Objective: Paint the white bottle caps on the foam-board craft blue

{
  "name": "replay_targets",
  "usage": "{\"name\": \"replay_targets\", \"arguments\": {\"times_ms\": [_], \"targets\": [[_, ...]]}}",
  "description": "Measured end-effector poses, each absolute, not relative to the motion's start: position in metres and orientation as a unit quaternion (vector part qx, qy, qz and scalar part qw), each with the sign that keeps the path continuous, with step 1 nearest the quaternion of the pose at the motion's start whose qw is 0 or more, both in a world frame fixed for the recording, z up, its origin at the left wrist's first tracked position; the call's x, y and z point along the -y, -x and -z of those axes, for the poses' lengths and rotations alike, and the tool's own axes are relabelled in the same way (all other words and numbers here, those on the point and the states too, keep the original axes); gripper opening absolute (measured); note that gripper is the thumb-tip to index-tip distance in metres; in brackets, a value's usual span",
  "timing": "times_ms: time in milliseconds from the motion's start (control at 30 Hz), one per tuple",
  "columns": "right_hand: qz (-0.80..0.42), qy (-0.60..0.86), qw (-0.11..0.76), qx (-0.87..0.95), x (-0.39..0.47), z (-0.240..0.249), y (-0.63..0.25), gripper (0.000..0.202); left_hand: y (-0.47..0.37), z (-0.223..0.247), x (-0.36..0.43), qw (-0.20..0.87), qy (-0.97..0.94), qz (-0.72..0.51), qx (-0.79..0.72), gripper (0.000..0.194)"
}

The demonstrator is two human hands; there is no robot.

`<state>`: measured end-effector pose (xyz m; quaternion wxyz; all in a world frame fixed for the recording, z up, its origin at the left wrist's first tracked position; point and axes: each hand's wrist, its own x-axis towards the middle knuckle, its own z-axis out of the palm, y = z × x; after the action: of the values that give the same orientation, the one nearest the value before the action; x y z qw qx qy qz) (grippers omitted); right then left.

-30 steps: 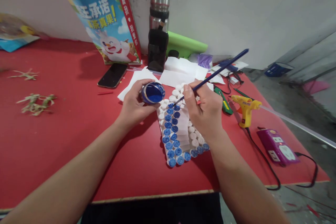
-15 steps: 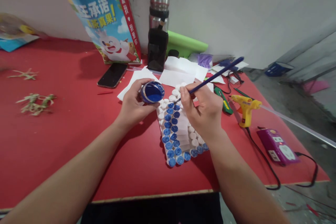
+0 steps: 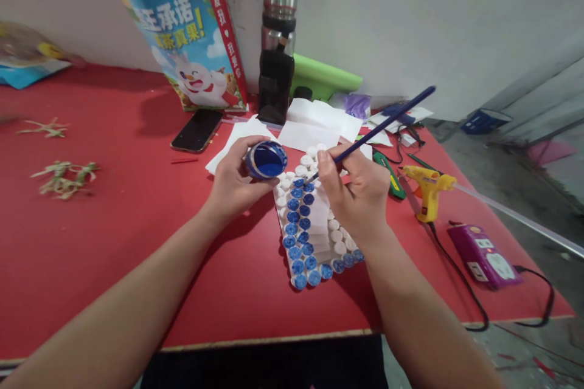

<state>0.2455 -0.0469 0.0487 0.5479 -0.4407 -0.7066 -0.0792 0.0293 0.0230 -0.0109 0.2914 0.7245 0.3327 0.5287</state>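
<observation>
My left hand [image 3: 235, 182] is closed round a small jar of blue paint [image 3: 267, 161], its mouth tilted toward me. Between the fingers of my right hand [image 3: 358, 191] is a dark blue paintbrush [image 3: 387, 124], its tip down at the upper blue rolls. Below both hands lies a flat panel [image 3: 322, 240] edged with small round paper rolls. Rolls along its left side and bottom [image 3: 298, 281] are blue; others, at the top and right [image 3: 336, 236], are white. My right hand hides part of the panel.
Behind the panel are white paper sheets [image 3: 310, 134], a phone [image 3: 197, 130], a bottle [image 3: 277, 55] and a printed bag [image 3: 196, 42]. A green cutter [image 3: 389, 175], yellow glue gun [image 3: 429, 188] and purple power strip [image 3: 484, 255] lie right. Straw pieces [image 3: 66, 179] lie left.
The brush handle has swung slightly up and right, and my right hand has shifted a little right. My left hand still holds the jar in nearly the same place.
</observation>
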Motion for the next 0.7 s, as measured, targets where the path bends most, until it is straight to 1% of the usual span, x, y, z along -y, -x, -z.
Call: {"name": "replay_targets", "arguments": {"times_ms": [167, 267, 433, 567, 700], "targets": [[0.03, 0.455, 0.581, 0.674, 0.05, -0.0488, -0.2429, 0.023, -0.0292, 0.0111, -0.0233, 0.289, -0.727, -0.526, -0.334, 0.062], [0.002, 0.456, 0.577, 0.677, 0.0494, -0.0476, -0.2421, 0.022, -0.0294, 0.0113, -0.0234, 0.29, -0.724, -0.53, -0.333, 0.062], [0.018, 0.45, 0.543, 0.709, 0.0472, -0.0456, -0.2419, 0.024, -0.0293, 0.0114, -0.0233, 0.286, -0.724, -0.53, -0.336, 0.062], [0.02, 0.448, 0.546, 0.708, 0.0477, -0.046, -0.2418, 0.025, -0.0293, 0.0114, -0.0231, 0.283, -0.725, -0.529, -0.336, 0.062], [0.034, 0.439, 0.546, 0.713, 0.0481, -0.0458, -0.2411, 0.022, -0.0298, 0.0116, -0.0232, 0.283, -0.723, -0.534, -0.335, 0.061]]}}
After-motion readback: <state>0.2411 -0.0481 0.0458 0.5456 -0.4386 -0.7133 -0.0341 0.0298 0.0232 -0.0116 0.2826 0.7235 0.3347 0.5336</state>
